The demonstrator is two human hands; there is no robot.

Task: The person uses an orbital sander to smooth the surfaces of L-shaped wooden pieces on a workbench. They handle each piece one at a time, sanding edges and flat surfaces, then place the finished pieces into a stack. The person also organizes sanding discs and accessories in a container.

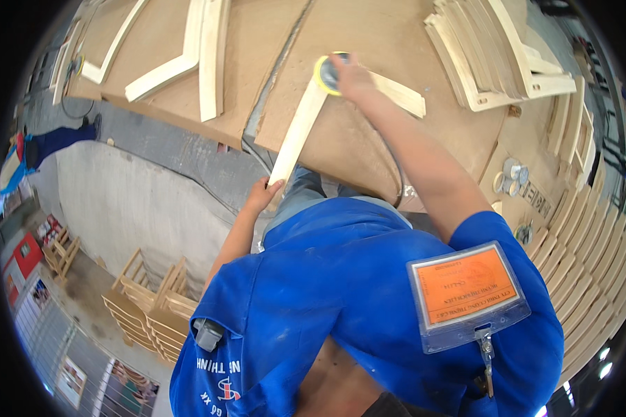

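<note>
A pale, bent wooden chair part [300,128] lies on the tabletop, its two arms meeting in an angle at the far end. My left hand [261,194] is closed around its near end, at the table's edge. At the bend, my right hand [355,78] is wrapped over a round sander [329,75] with a yellow rim and dark top. The sander rests on the wood and hides the corner underneath. The right hand is slightly blurred. A dark hose [394,156] curves along the table beside my right forearm.
Similar bent parts [188,59] lie at the far left, and a stack of them [490,59] stands at the far right. Rows of curved slats [577,257] fill the right side. Wooden frames [149,295] stand on the left floor. Another person's dark-clothed leg [66,139] shows at left.
</note>
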